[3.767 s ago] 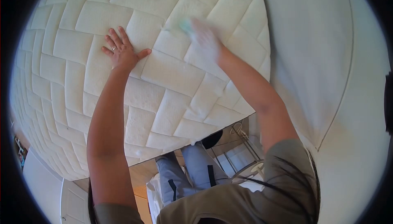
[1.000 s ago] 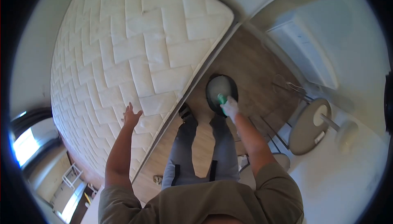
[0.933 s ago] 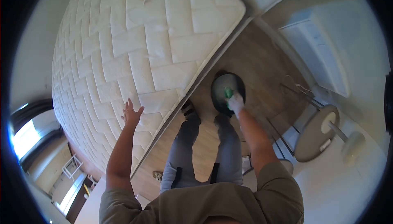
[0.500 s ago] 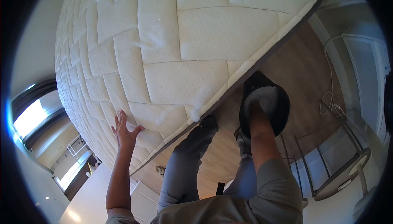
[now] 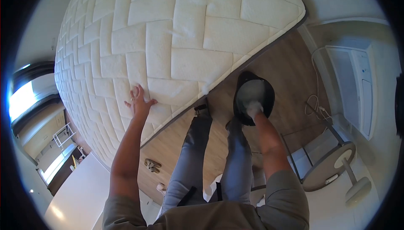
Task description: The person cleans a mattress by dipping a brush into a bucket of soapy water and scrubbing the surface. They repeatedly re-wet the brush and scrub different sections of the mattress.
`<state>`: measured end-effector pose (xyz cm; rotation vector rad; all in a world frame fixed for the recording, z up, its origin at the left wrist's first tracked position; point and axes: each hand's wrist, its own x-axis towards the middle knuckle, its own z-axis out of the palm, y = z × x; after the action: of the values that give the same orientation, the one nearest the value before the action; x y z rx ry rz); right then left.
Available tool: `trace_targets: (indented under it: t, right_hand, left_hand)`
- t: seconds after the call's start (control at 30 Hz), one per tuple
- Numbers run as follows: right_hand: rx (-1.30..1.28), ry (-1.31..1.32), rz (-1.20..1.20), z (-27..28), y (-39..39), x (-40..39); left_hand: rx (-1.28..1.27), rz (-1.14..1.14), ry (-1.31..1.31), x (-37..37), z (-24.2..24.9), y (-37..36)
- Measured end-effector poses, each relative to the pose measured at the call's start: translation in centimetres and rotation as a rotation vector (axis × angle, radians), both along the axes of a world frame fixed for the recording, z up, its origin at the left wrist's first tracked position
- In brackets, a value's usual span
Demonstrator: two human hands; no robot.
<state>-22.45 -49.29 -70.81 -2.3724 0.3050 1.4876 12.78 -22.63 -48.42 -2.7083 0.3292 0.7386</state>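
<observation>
Where the black bucket (image 5: 269,97) stands on the wood-look floor (image 5: 283,67), just beside the quilted mattress (image 5: 189,62), the right hand (image 5: 254,108) is dipped inside; its grip cannot be determined. The left hand (image 5: 141,102), well apart, is spread at the mattress near its edge, contact uncertain. The step in hand appears to be dipping; the next move calls for lifting clear of the bucket.

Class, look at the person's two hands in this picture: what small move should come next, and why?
Probably lift the right hand clear of the black bucket, towards the mattress. That hand reaches into the bucket, its fingertips obscured in the greyish contents; a white, foam-like blob sits at the mattress edge nearby, and the left hand is spread over the mattress, holding nothing visible.
</observation>
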Motion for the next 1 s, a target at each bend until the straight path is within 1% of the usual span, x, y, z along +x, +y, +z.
trace_targets:
  t: [0.03, 0.1, 0.13, 0.2, 0.23, 0.3, 0.33, 0.4, 0.43, 0.5, 0.53, 0.6, 0.63, 0.67, 0.7, 0.73, 0.8, 0.83, 0.9, 0.93, 1.0]
  right_hand:
    - [-0.01, -0.001, 0.01, 1.0, 0.2, -0.2]
    - [-0.14, -0.121, -0.255, 2.4, 0.4, -0.4]
    - [-0.149, -0.121, -0.254, 2.4, 0.1, -0.4]
    - [-0.151, -0.06, -0.137, 1.8, -0.2, -1.0]
    - [-0.153, -0.053, -0.13, 2.9, -0.4, -0.6]
    - [-0.036, 0.069, -0.077, 6.6, -0.9, 0.7]
    - [-0.041, 0.086, -0.076, 7.4, -0.6, 0.7]
    - [-0.195, -0.146, -0.534, 8.6, -0.4, 1.5]
    - [-0.206, -0.143, -0.529, 9.0, -0.6, 1.9]
    - [-0.091, -0.043, -0.534, 10.2, -0.7, 2.0]
    - [-0.115, -0.055, -0.534, 11.2, -0.7, 2.3]
    - [-0.232, -0.317, -0.868, 12.4, -0.3, 2.7]
    - [-0.245, -0.323, -0.867, 11.1, -0.3, 1.6]
    - [-0.173, -0.283, -0.838, 8.5, -0.4, -0.4]
    - [-0.101, -0.247, -0.807, 7.1, -0.9, -0.9]
    - [-0.112, -0.247, -0.808, 9.3, -1.1, 0.3]
    - [0.052, -0.228, -1.483, 15.7, -0.9, 3.7]
    - [0.032, -0.234, -1.487, 16.7, -1.0, 3.9]
    - [0.175, -0.373, -1.664, 18.7, -1.4, 5.1]
    - [0.163, -0.394, -1.66, 19.7, -1.9, 6.3]
    - [0.694, -0.643, -2.297, 21.8, -2.8, 8.2]
  left_hand:
    - [0.027, 0.003, 0.006, 0.0, 0.0, -0.3]
    - [0.048, 0.003, 0.009, 0.0, 0.1, -0.7]
    - [0.039, 0.004, 0.01, 0.0, 0.2, -0.9]
    - [0.058, 0.006, 0.016, 0.0, 0.2, -0.8]
    - [0.055, 0.011, 0.024, 0.1, 0.1, -0.5]
    - [0.032, -0.009, 0.013, 0.1, -0.2, -0.3]
    - [0.027, -0.009, 0.031, 0.0, -0.2, -0.3]
    - [0.041, 0.005, 0.049, 0.2, 0.2, -0.5]
    - [0.031, 0.009, 0.055, 0.4, 0.2, -0.3]
    - [0.0, -0.004, 0.078, 0.2, 0.4, 0.0]
    - [-0.025, -0.004, 0.072, 0.5, 1.0, -0.2]
    - [0.021, 0.013, 0.178, 1.1, 1.9, -0.6]
    - [0.007, 0.01, 0.178, 1.2, 2.2, -0.7]
    - [0.007, -0.002, 0.2, 1.3, 2.3, -0.6]
    - [0.005, -0.013, 0.217, 1.5, 2.3, -0.6]
    - [-0.004, -0.016, 0.221, 1.5, 1.9, -0.5]
    - [0.01, 0.0, 0.205, 1.3, 0.9, -0.2]
    - [-0.006, -0.009, 0.212, 1.4, 1.0, -0.3]
    - [0.01, 0.001, 0.25, 1.8, 1.4, -0.4]
    - [-0.011, -0.002, 0.245, 2.2, 1.5, -0.7]
    - [0.03, 0.033, 0.287, 2.1, 1.8, -0.9]
